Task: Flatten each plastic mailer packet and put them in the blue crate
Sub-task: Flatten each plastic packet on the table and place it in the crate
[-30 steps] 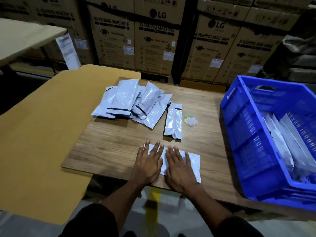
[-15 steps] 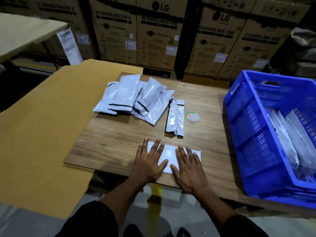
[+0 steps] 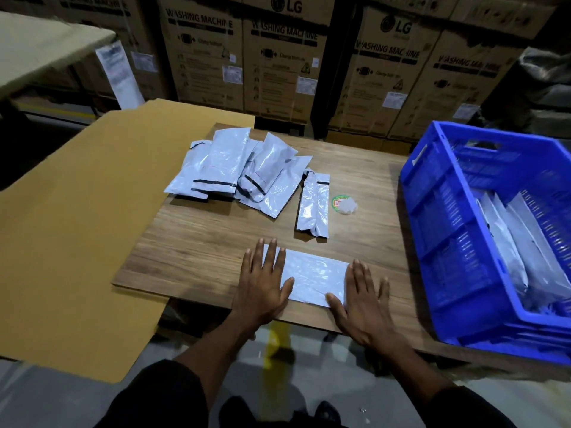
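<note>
A wall of brown LG washing machine cartons (image 3: pixel 278 57) stands behind the work area. A large sheet of tan cardboard (image 3: pixel 77 227) lies at the left, partly under the wooden tabletop (image 3: pixel 191 242). On the table's right end sits the blue crate (image 3: pixel 438 242), with several grey mailers (image 3: pixel 519 257) leaning inside it. At the far side of the table lies a loose heap of grey plastic mailer packets (image 3: pixel 234 168), overlapping one another, and just beside it a single puffy packet (image 3: pixel 313 208) lies apart, lengthwise. A small round sticker with crumpled film (image 3: pixel 344 205) lies next to that one. Near the front edge a white mailer (image 3: pixel 315 278) lies flat. The left hand (image 3: pixel 262 282) presses on its left end, fingers straight and spread, gripping nothing. The right hand (image 3: pixel 361 301) lies flat at its right end, fingers straight, thumb touching the near edge, also gripping nothing.
</note>
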Tool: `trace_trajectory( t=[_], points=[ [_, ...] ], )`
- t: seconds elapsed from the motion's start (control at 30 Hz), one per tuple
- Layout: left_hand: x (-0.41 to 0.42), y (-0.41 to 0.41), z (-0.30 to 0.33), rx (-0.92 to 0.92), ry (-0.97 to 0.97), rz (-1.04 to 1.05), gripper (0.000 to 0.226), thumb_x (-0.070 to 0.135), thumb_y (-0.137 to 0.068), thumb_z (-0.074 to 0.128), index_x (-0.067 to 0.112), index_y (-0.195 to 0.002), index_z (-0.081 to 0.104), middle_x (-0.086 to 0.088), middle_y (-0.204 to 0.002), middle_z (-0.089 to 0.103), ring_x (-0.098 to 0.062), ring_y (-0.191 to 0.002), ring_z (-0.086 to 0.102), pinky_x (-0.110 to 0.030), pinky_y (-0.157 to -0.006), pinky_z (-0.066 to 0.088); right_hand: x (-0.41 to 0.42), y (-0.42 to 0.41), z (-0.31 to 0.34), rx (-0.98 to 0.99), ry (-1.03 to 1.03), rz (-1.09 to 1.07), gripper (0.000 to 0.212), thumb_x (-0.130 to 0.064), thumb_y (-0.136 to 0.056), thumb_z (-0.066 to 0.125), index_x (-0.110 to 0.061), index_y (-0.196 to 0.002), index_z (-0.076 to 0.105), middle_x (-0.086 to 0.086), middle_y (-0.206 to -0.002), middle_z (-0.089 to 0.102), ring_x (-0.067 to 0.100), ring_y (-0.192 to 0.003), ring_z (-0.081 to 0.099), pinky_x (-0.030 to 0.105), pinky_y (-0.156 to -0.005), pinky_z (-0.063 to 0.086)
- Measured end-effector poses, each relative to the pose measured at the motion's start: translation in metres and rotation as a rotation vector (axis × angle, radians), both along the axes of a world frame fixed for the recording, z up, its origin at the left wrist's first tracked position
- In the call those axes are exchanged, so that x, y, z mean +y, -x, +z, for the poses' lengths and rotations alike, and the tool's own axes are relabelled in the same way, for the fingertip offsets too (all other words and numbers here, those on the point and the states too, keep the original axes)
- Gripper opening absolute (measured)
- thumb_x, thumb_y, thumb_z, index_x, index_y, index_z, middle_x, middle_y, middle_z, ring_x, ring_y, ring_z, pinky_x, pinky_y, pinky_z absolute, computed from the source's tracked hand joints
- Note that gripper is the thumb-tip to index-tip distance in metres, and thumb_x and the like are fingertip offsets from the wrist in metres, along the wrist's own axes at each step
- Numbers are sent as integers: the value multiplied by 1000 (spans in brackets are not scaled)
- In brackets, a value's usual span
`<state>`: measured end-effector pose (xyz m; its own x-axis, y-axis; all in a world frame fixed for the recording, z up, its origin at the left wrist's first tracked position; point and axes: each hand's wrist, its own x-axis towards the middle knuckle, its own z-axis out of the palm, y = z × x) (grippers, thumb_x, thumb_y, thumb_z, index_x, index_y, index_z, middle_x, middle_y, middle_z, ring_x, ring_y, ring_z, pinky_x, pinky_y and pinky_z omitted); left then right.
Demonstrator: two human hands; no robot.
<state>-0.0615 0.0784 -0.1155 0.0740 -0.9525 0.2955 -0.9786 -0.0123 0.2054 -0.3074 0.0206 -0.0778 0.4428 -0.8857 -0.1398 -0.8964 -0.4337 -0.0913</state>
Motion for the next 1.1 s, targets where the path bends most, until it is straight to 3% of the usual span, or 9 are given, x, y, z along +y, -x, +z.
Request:
trace_trajectory(
  t=[0.1, 0.3, 0.43, 0.53, 0.7, 0.8, 0.87, 1.0, 1.1],
  points=[
    [-3, 2, -4, -31, -10, -104, 65, 46, -102, 40, 6, -153, 38, -16, -164, 24, -33, -153, 19, -56, -118, 26, 5, -11, 3, 3, 156, 169, 83, -66, -97, 25, -10, -158, 17, 10, -166, 11, 27, -153, 7, 62, -118, -1],
    [-5, -4, -5, 37, -63, -137, 60, 51, -106, 31, 14, -149, 49, -9, -159, 39, -32, -147, 35, -49, -116, 32, -5, -37, 6, -50, 58, 413, 72, -60, -97, 33, -19, -155, 26, 3, -165, 14, 28, -152, 14, 57, -117, 19],
    [-6, -5, 9, 74, -169, -113, 76, 66, -102, 19, 15, -152, 44, -7, -161, 35, -30, -148, 32, -44, -119, 19, -10, -21, 7, -14, 184, 519, 43, -44, -91, 55, -20, -127, 55, 8, -153, 43, 33, -140, 41, 53, -105, 43],
    [-4, -9, 16, 54, -253, -164, 94, 81, -92, 18, 18, -160, 22, -6, -168, 14, -28, -154, 11, -48, -121, 7, -16, -16, 16, -75, 247, 545, 25, -37, -95, 48, -19, -105, 62, 9, -141, 55, 34, -131, 51, 47, -98, 50],
    [-11, -17, 31, -121, -194, -167, 69, 26, -71, 72, 26, -138, 54, -9, -145, 55, -33, -133, 50, -66, -98, 43, -10, -21, 45, -223, 330, 501, 30, -40, -99, 37, -21, -112, 57, 3, -146, 53, 27, -127, 57, 35, -79, 57],
    [-19, -18, 38, -136, -230, -108, 77, 5, -68, 78, 32, -137, 58, -6, -146, 55, -32, -138, 46, -69, -101, 35, -8, -19, 53, -45, 405, 794, 42, -33, -97, 38, -24, -135, 53, -5, -154, 43, 38, -141, 39, 59, -103, 40],
    [-21, -18, 43, -137, -198, -140, 72, 1, -81, 66, 34, -144, 51, -6, -156, 44, -32, -147, 32, -70, -107, 23, -8, -20, 51, 92, 426, 923, 40, -28, -98, 36, -29, -131, 59, -9, -151, 47, 42, -145, 29, 71, -104, 28],
    [-25, -15, 57, -63, -194, -203, 70, -1, -91, 51, 33, -151, 41, -7, -165, 24, -32, -153, 14, -63, -113, 22, -18, -27, 58, 118, 391, 907, 30, -24, -91, 40, -24, -98, 70, 0, -116, 69, 45, -120, 59, 52, -70, 56],
    [-27, -12, 52, 207, -43, -183, 82, 2, -89, 61, 27, -158, 24, -14, -167, 12, -38, -148, 26, -54, -110, 37, -28, -26, 78, 60, 354, 819, 33, -34, -86, 40, -25, -87, 72, -2, -101, 73, 27, -95, 72, 30, -38, 44]
  ],
)
